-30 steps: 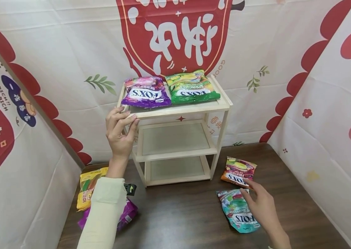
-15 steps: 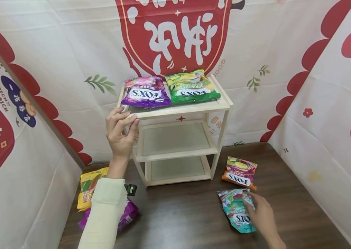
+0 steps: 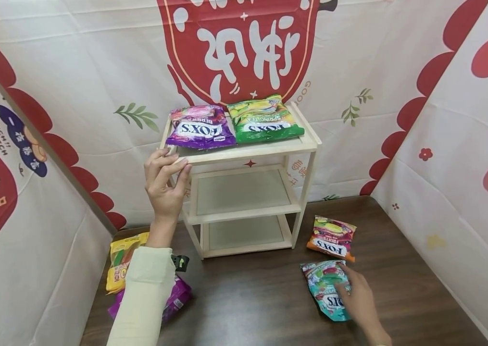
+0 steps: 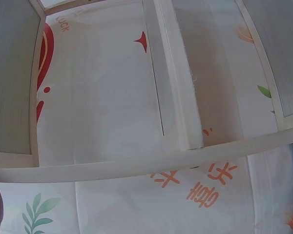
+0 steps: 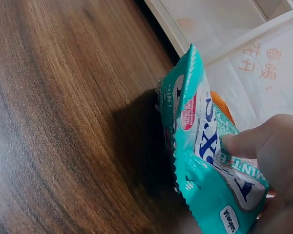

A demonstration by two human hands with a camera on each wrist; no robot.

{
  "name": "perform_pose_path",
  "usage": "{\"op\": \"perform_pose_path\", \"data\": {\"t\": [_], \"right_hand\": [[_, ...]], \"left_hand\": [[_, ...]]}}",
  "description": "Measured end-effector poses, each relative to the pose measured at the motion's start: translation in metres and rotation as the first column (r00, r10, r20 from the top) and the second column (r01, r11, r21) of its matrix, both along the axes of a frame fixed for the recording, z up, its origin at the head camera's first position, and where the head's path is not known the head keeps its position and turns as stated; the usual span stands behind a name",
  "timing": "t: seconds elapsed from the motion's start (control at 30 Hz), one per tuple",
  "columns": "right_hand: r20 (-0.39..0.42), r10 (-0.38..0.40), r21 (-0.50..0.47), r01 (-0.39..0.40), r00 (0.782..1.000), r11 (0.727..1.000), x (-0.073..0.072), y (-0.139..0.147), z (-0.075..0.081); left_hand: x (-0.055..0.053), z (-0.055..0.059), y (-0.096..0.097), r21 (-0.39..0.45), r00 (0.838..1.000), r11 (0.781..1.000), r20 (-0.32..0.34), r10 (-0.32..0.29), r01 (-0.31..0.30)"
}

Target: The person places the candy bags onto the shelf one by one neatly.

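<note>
At the front left corner of the three-tier wooden shelf, my left hand holds the top board's edge between thumb and fingers. My right hand grips a teal candy bag at its right side, low over the table. In the right wrist view the thumb presses into the teal bag, which bends under it; the other fingers are mostly hidden. On the top tier lie a purple berries bag and a green and yellow spring tea bag, side by side.
Behind the teal bag lies a red and orange fruits candy bag. At the left, a yellow bag and a purple bag lie partly under my left forearm. Printed cloth walls surround the brown table.
My right hand has drawn back from the fruits bag and taken hold of the teal bag's right side. The left hand keeps its place on the shelf.
</note>
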State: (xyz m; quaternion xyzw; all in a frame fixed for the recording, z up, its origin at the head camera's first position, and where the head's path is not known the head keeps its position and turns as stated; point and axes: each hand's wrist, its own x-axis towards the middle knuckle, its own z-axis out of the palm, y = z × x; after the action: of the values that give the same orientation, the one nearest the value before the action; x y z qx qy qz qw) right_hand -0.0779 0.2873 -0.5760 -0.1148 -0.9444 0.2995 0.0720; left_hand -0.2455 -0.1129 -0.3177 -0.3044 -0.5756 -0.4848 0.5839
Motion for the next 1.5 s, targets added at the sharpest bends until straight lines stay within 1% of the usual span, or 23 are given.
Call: {"op": "perform_pose_path", "data": {"t": [0.1,0.17,0.23,0.3,0.4,0.57,0.83,1.07,1.13,1.23,1.37,1.5], "right_hand": [[-0.019,0.002,0.018,-0.001,1.0,1.0,0.0,-0.002,0.0],[-0.032,0.004,0.034,-0.003,0.999,0.999,-0.001,-0.002,0.0],[-0.061,0.01,0.052,-0.007,0.998,0.999,0.0,-0.004,-0.002],[-0.108,0.015,0.057,-0.009,0.994,0.998,0.0,-0.005,-0.003],[-0.14,0.014,0.051,-0.007,0.99,0.999,0.003,-0.007,-0.004],[-0.09,-0.011,0.003,0.011,0.996,1.0,0.006,-0.007,-0.004],[-0.11,-0.005,0.007,0.006,0.994,1.0,0.009,-0.01,-0.004],[-0.061,-0.03,-0.015,0.029,0.998,0.999,0.011,-0.019,-0.002],[-0.065,-0.029,-0.018,0.028,0.997,0.999,0.011,-0.022,-0.001],[-0.056,-0.021,-0.024,0.02,0.998,1.0,0.01,-0.026,-0.001],[-0.012,-0.02,-0.038,0.02,1.0,0.999,0.008,-0.03,-0.001],[0.03,-0.024,-0.049,0.026,0.999,0.998,0.006,-0.034,-0.002]], "left_hand": [[-0.002,-0.002,-0.001,0.002,1.0,1.0,0.007,-0.004,0.004],[-0.007,-0.006,-0.002,0.005,1.0,1.0,0.01,-0.007,0.007],[-0.006,-0.005,-0.002,0.007,1.0,1.0,0.01,-0.006,0.006],[-0.004,-0.003,-0.001,0.007,1.0,1.0,0.006,-0.005,0.005],[0.002,0.002,0.001,0.007,1.0,1.0,0.001,-0.003,0.003],[0.003,0.003,0.002,0.008,1.0,1.0,0.003,-0.002,0.002],[0.004,0.003,0.002,0.007,1.0,1.0,0.005,0.003,-0.003],[0.003,0.003,0.001,0.009,1.0,1.0,0.004,-0.001,0.001],[0.001,0.001,0.0,0.01,1.0,1.0,0.004,-0.003,0.003],[-0.006,-0.006,-0.002,0.007,1.0,1.0,0.013,-0.002,0.002],[-0.017,-0.015,-0.007,0.0,1.0,1.0,0.031,0.006,-0.006],[-0.022,-0.019,-0.009,0.0,0.999,1.0,0.033,0.008,-0.008]]}}
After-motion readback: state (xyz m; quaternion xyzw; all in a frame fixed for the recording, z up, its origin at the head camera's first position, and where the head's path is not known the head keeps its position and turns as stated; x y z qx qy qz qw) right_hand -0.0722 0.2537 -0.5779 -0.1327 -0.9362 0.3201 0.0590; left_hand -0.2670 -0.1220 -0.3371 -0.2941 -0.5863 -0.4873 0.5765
